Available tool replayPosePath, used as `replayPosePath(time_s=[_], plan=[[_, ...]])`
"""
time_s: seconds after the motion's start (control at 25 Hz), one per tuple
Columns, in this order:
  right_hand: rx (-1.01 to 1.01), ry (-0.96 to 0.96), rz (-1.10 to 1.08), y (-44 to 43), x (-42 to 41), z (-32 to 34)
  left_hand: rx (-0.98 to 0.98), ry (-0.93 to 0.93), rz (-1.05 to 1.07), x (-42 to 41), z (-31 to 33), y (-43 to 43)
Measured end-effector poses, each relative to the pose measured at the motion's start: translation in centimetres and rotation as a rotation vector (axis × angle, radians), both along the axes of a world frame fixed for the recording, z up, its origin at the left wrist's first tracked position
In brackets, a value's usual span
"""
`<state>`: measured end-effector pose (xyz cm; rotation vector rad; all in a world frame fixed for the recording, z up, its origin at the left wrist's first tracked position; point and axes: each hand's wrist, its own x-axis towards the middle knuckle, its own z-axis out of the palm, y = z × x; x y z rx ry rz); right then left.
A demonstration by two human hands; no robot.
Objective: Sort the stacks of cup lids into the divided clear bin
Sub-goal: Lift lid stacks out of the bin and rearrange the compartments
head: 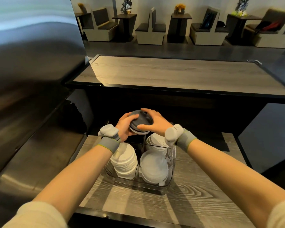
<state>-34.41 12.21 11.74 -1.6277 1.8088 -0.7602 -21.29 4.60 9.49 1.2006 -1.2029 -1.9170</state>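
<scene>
Grey lid stack (141, 122) clasped between both hands (125, 125) (156, 123), over clear bin (170, 162).

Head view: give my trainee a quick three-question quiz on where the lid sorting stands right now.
1. True or false: the dark lids are held by both the left hand and the right hand.
2. Which compartment of the clear bin looks unfilled? A far left, B near left, C near right
3. Fill in: the near-left stack is ____ in colour.

Key: 1 true; 2 A; 3 white
</scene>
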Motion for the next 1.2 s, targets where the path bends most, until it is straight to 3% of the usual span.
replayPosePath(time_s=[0.12,0.24,0.48,0.68,0.88,1.04,1.12,1.2], plan=[[-0.041,-0.034,-0.081,0.1,0.5,0.0,0.128,0.133,-0.035,0.3,0.4,0.4],[-0.057,-0.144,-0.104,1.0,0.7,0.2,0.128,0.178,-0.023,0.7,0.1,1.1],[-0.044,-0.308,-0.096,3.5,0.6,0.4,0.035,0.151,0.109,1.2,0.0,2.6],[-0.052,-0.275,-0.094,4.2,1.2,0.4,0.007,0.129,0.159,0.4,0.9,4.2],[-0.067,-0.298,-0.112,4.9,1.4,0.9,-0.222,0.054,0.184,0.9,0.9,5.1],[-0.121,-0.382,-0.138,6.0,0.1,0.6,-0.219,0.049,0.241,2.0,0.6,4.3],[-0.050,-0.343,-0.096,6.8,-0.9,0.0,-0.203,0.061,0.279,3.0,0.5,3.4],[0.112,-0.124,0.013,7.6,-1.2,-0.9,-0.193,0.051,0.306,3.9,0.2,2.8]])
